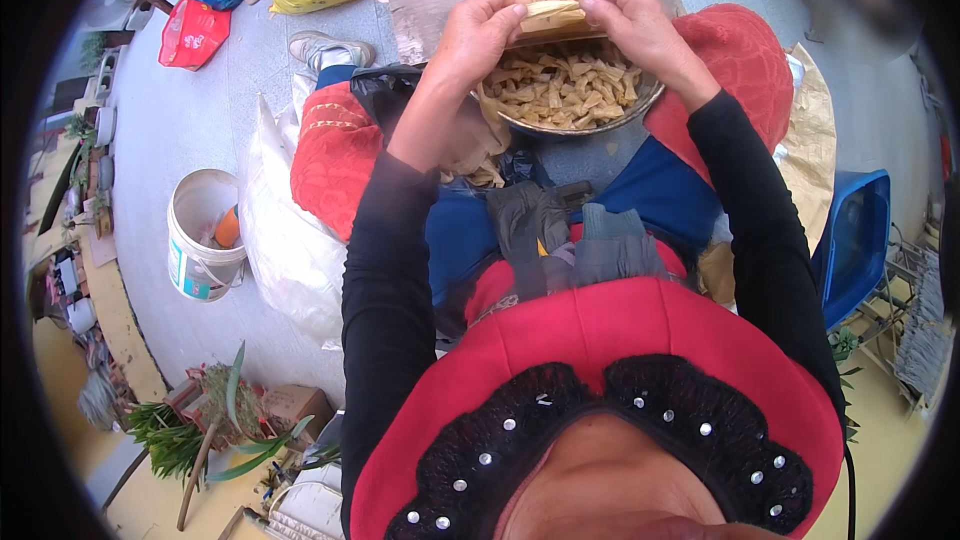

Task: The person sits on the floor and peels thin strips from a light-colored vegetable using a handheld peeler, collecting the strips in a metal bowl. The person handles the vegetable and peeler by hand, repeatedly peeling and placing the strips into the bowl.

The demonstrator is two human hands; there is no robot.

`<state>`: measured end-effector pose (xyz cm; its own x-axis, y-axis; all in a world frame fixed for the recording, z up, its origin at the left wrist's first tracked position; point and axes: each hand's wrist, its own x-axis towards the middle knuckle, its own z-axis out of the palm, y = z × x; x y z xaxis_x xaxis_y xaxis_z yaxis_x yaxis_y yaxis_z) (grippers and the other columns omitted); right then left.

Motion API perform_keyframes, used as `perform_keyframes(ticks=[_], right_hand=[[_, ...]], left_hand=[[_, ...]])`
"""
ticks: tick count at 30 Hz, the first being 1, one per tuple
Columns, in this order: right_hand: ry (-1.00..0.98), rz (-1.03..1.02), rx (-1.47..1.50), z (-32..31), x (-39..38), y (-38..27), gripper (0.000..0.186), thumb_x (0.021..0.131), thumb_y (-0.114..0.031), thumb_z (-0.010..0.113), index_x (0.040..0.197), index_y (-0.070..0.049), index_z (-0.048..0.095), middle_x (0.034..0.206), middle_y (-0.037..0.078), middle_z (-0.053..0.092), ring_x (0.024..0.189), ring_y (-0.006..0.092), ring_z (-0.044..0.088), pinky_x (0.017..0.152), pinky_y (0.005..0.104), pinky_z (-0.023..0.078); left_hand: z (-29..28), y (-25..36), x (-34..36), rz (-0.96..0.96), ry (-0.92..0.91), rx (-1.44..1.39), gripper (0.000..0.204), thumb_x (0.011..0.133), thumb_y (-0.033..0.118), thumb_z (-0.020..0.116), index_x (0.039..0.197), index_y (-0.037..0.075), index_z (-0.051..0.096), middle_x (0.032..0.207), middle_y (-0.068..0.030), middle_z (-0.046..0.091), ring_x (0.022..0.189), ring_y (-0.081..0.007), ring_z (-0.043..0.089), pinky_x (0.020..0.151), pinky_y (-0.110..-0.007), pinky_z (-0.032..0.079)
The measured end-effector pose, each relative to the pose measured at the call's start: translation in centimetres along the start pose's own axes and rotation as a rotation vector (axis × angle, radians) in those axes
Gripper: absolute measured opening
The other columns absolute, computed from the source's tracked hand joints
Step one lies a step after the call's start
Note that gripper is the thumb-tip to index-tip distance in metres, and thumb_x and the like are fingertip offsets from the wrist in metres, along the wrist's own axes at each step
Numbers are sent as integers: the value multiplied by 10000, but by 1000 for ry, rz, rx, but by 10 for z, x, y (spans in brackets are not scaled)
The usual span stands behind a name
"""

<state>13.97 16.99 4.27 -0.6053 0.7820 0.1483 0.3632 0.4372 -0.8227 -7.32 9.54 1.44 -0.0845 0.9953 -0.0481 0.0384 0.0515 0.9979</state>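
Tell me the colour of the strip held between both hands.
The strip is pale yellow, best seen in the head view.

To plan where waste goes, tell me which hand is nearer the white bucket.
Left. The left hand is forward and to the right of the white bucket; the right hand is also forward of it, but farther right.

On my remote feed, the left hand (472,37) and right hand (635,28) pinch a pale yellow strip (552,10) between them, just past 12 o'clock. I see a bowl (562,130) of tan pieces (570,90) toward 1, a blue tub (862,250) at 3, a white bucket (195,275) at 9 and a red bag (193,35) at 10.
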Motion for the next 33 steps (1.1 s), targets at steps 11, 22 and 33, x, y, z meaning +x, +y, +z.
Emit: perform_keyframes(ticks=[11, 22, 33], right_hand=[[84, 0, -201, 29, 16, 39, 174, 899, -226, 619, 983, -92, 690, 919, 106, 673, 871, 293, 638, 782, 390, 491], [296, -266, -314, 58, -19, -23, 176, 907, -240, 641, 942, -74, 690, 754, 142, 642, 687, 310, 623, 624, 387, 486], [-307, 328, 862, 65, -80, -71, 183, 955, -140, 628, 996, 15, 716, 656, -53, 539, 557, 58, 431, 523, 220, 354]], left_hand=[[5, -22, 29, 101, 248, 734, 207, 913, 265, 598, 967, 75, 661, 844, -164, 690, 830, -343, 661, 743, -428, 498], [44, -6, -41, -63, 92, -160, 201, 990, 196, 544, 929, 24, 631, 668, -3, 578, 601, -60, 500, 545, -228, 396], [16, -8, -58, -11, -14, -162, 403, 1001, 324, 564, 781, 0, 659, 583, 29, 520, 525, -33, 432, 481, -212, 335]])
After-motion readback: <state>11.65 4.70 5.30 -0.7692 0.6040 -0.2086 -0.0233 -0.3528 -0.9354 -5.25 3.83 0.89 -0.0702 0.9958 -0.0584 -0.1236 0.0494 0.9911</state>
